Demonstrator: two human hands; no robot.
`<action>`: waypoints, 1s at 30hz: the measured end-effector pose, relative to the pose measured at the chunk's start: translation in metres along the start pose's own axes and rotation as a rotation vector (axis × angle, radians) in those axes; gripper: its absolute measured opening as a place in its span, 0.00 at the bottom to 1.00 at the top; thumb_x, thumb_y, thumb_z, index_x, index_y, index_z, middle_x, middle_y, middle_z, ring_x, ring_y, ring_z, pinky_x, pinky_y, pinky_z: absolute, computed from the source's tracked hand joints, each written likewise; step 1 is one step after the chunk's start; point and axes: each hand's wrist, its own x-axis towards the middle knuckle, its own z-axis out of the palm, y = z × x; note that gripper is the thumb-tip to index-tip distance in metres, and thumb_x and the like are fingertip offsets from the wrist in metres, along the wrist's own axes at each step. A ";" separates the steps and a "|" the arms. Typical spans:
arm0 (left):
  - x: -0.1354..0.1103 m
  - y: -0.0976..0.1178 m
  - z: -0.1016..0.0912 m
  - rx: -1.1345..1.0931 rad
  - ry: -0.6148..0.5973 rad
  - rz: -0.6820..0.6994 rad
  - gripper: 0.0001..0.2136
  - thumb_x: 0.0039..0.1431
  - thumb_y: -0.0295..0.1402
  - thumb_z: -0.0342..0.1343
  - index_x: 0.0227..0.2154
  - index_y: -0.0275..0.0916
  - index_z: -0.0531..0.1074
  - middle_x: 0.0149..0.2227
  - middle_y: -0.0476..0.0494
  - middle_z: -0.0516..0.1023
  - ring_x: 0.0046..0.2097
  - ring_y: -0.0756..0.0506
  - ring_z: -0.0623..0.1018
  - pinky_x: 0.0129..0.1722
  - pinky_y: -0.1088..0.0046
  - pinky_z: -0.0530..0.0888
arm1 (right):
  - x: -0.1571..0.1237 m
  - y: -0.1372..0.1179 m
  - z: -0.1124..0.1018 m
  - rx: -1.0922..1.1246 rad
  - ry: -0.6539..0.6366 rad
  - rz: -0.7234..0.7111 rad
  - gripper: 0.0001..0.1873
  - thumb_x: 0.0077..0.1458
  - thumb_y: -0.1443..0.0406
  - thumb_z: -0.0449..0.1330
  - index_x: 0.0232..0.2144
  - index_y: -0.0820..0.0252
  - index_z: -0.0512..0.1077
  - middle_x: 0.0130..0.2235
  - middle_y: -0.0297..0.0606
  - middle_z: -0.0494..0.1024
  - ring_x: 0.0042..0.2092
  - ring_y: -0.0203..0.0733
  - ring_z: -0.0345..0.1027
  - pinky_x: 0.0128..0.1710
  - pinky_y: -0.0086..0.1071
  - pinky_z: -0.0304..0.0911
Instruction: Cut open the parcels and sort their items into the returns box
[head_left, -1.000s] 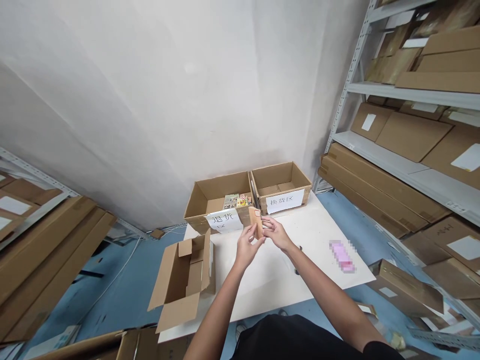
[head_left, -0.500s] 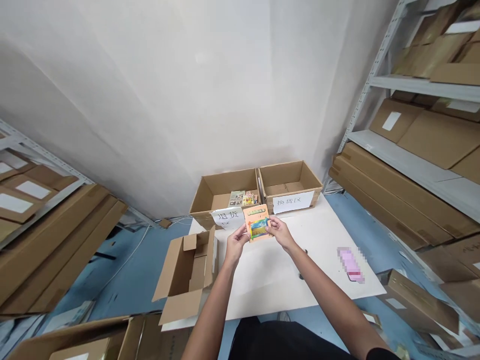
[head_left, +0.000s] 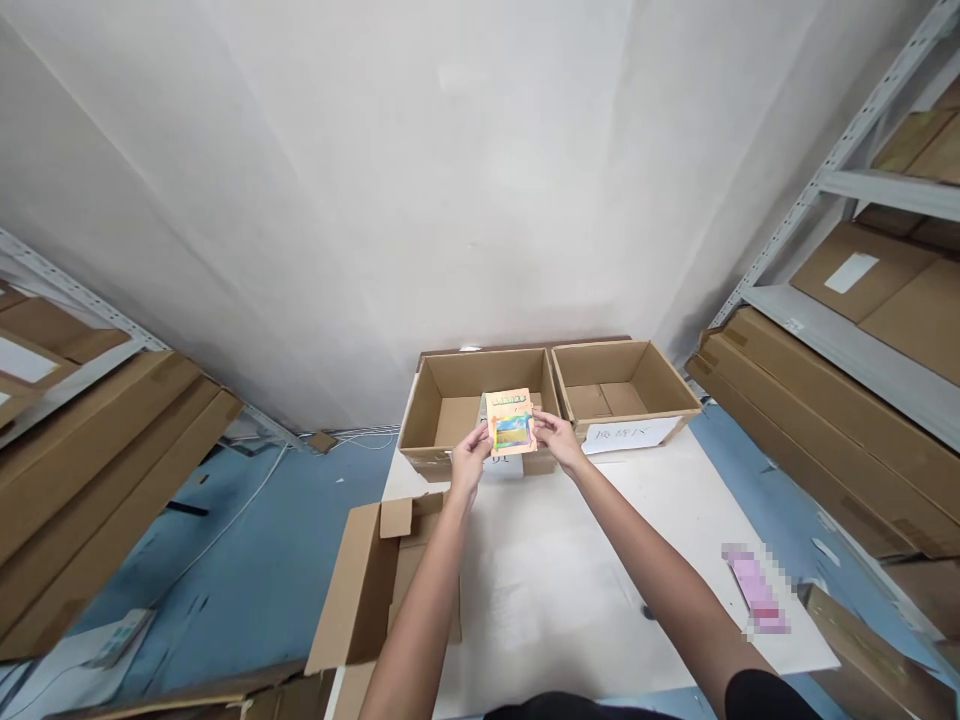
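Both my hands hold a small orange booklet (head_left: pixel 511 422) with a colourful picture on its cover, facing me. My left hand (head_left: pixel 470 461) pinches its left edge and my right hand (head_left: pixel 556 439) pinches its right edge. The booklet hangs over the front wall of the left cardboard box (head_left: pixel 429 400), which stands open at the far end of the white table (head_left: pixel 570 580). A second open cardboard box (head_left: pixel 660 385) with a white paper label stands right beside it.
An open cardboard carton (head_left: pixel 367 590) with raised flaps sits at the table's left edge. A pink object (head_left: pixel 756 592) lies near the right edge. Metal shelves (head_left: pixel 840 310) with flat brown cartons line both sides. The floor (head_left: pixel 247 560) is blue.
The booklet turned from edge-on to cover facing me, then both hands carried it forward to the left box's front wall. My head moved closer to the boxes.
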 end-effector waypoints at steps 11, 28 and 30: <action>0.065 -0.038 -0.040 0.219 0.162 0.087 0.32 0.56 0.39 0.66 0.64 0.44 0.68 0.63 0.36 0.73 0.57 0.41 0.77 0.58 0.64 0.72 | 0.039 0.049 -0.018 -0.185 0.230 -0.064 0.26 0.46 0.56 0.67 0.49 0.57 0.78 0.49 0.46 0.82 0.53 0.51 0.75 0.57 0.47 0.68; -0.168 -0.233 -0.020 0.902 -0.094 -0.414 0.22 0.52 0.40 0.65 0.52 0.46 0.78 0.63 0.38 0.73 0.60 0.36 0.74 0.58 0.57 0.71 | -0.189 0.206 -0.177 -0.687 0.266 0.230 0.27 0.52 0.60 0.58 0.54 0.54 0.77 0.62 0.44 0.72 0.67 0.56 0.59 0.65 0.50 0.59; -0.204 -0.260 -0.018 1.035 -0.118 -0.508 0.20 0.49 0.39 0.66 0.48 0.47 0.79 0.62 0.39 0.73 0.62 0.33 0.73 0.60 0.54 0.70 | -0.215 0.230 -0.195 -0.773 0.203 0.347 0.29 0.51 0.62 0.59 0.57 0.53 0.76 0.65 0.43 0.69 0.70 0.57 0.53 0.69 0.49 0.52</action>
